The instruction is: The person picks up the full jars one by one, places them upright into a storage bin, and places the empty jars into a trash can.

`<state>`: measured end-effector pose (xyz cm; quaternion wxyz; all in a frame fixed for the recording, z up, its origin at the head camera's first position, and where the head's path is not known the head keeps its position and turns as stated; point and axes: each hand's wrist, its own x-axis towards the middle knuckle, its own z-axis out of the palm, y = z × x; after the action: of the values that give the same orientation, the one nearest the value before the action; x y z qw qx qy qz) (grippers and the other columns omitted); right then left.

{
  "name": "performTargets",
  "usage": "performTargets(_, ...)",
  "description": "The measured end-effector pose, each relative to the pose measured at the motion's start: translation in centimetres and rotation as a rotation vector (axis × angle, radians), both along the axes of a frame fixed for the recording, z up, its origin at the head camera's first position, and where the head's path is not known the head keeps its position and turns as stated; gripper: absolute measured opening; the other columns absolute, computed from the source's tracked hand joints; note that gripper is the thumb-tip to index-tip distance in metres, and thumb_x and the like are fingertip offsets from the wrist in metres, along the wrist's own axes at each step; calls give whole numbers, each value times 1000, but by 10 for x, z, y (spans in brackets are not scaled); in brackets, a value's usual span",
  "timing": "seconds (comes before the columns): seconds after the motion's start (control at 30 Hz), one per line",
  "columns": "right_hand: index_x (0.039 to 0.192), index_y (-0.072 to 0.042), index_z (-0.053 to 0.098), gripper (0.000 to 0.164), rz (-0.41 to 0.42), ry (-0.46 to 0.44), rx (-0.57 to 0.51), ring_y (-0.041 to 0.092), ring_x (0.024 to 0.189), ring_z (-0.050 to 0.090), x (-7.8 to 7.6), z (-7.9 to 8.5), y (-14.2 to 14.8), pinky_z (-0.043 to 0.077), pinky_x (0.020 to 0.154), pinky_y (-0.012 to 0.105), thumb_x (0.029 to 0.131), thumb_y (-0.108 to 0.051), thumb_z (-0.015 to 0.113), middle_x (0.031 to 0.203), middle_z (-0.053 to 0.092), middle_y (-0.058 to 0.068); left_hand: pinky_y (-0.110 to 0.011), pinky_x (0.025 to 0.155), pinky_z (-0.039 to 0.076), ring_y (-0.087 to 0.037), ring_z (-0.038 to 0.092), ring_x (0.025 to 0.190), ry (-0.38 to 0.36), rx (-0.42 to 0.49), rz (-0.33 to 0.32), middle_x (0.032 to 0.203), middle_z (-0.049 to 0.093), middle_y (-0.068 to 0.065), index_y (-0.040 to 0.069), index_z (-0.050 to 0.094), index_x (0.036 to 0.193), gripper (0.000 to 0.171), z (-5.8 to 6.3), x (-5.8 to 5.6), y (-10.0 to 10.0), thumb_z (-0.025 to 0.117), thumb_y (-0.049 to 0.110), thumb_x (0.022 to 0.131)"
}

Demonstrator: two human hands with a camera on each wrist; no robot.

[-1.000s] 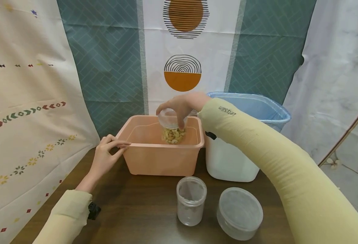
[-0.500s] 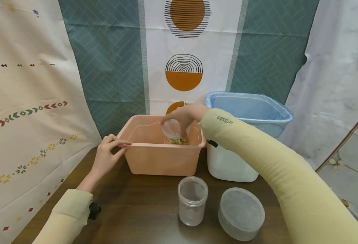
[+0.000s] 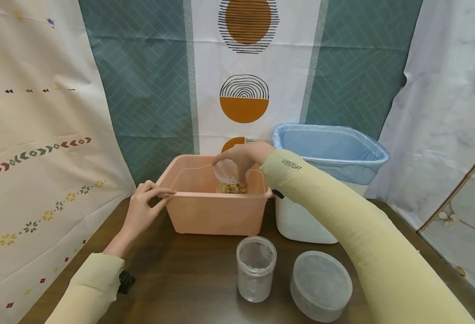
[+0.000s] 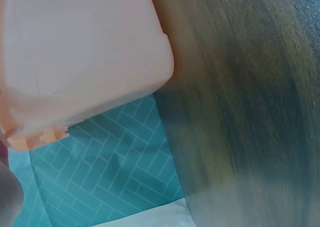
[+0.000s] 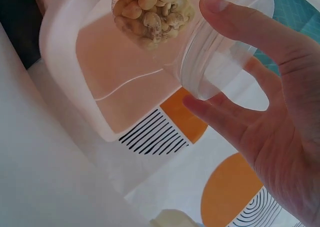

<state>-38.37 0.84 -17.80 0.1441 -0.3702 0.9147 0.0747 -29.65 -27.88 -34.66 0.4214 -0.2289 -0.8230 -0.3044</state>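
In the head view, my right hand [image 3: 247,158] holds a clear plastic jar [image 3: 225,170] of cashews [image 3: 232,188] by its lid end, inside a peach plastic basin [image 3: 217,215]. The front rim hides the jar's bottom. Seen from the right wrist, thumb and fingers spread around the clear lid [image 5: 200,62], and the cashews [image 5: 152,12] lie at the far end of the jar. My left hand [image 3: 143,206] pinches the basin's front left rim. Only a bit of that hand [image 4: 9,192] enters the left wrist view, beside the basin [image 4: 85,42].
A clear jar [image 3: 255,283] without a lid and a round, lidded, frosted container [image 3: 321,288] stand on the dark wooden table [image 3: 181,279] in front. Right of the basin is a white bin [image 3: 302,220] with a blue liner [image 3: 330,143]. Patterned cloths [image 3: 152,90] hang behind.
My right hand has lowered the cashew jar deeper into the basin, mostly in the first half second. My left hand stays on the rim.
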Motion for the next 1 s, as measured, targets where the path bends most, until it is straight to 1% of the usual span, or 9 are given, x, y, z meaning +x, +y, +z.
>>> performTargets(0.1,149,-44,35,94,19,10,-17,22,136,39,-4,-2,-3,42,109,44,76,-13,85,156,38,1,-21,73,28,-2,39,83,1,7,4,83,56,-2,11,80,94,22,-1,0,0,80,-2,76)
performTargets(0.17,149,-43,35,94,23,11,-28,22,136,39,-7,-3,-4,42,109,42,76,-11,85,156,39,1,-21,73,28,-3,39,83,-1,12,0,84,57,-2,11,80,94,22,-1,0,0,80,-3,76)
performTargets(0.3,149,-43,35,94,-8,-19,-46,21,137,38,-11,-4,-4,43,108,40,76,-8,84,157,36,-1,-21,73,28,-13,43,81,-7,10,-9,84,57,-3,10,80,94,22,-1,0,1,80,-3,77)
performTargets(0.47,149,-41,35,93,-5,-30,-58,23,139,38,-13,-4,-3,43,108,40,77,-6,82,158,36,0,-22,73,27,-21,45,81,-11,16,-11,84,57,-2,10,80,95,22,-1,-1,1,80,-2,77)
performTargets(0.6,149,-42,35,92,-21,-31,-54,23,140,37,-12,-4,-3,42,110,42,77,-9,82,158,36,1,-22,73,27,-17,44,81,-13,16,-11,84,57,-2,11,80,95,22,-1,-2,2,80,-2,77)
performTargets(0.73,148,-45,35,92,-46,-7,-29,20,138,37,-12,-4,-3,42,109,42,77,-13,83,157,37,0,-22,72,27,-8,41,81,-10,16,-4,84,57,-3,12,80,95,23,-2,-2,1,80,-2,77)
performTargets(0.8,147,-46,35,92,-54,-4,-27,20,137,37,-12,-5,-3,43,108,42,77,-13,83,157,37,0,-22,72,26,-8,40,80,-7,18,-2,83,57,-3,12,80,95,23,-2,-2,1,80,-2,77)
performTargets(0.9,150,-44,32,94,-56,-13,-15,21,139,36,-12,-5,-3,41,110,43,78,-14,83,159,35,1,-22,72,26,-6,39,81,-10,20,1,84,57,-3,11,80,95,23,-2,-2,1,80,-3,76)
performTargets(1.0,154,-41,27,97,-52,-16,-10,22,145,32,-11,-5,-1,34,117,45,79,-16,83,162,31,0,-22,72,26,-5,38,81,-17,18,2,84,57,-4,11,80,95,23,-1,-1,1,80,-3,76)
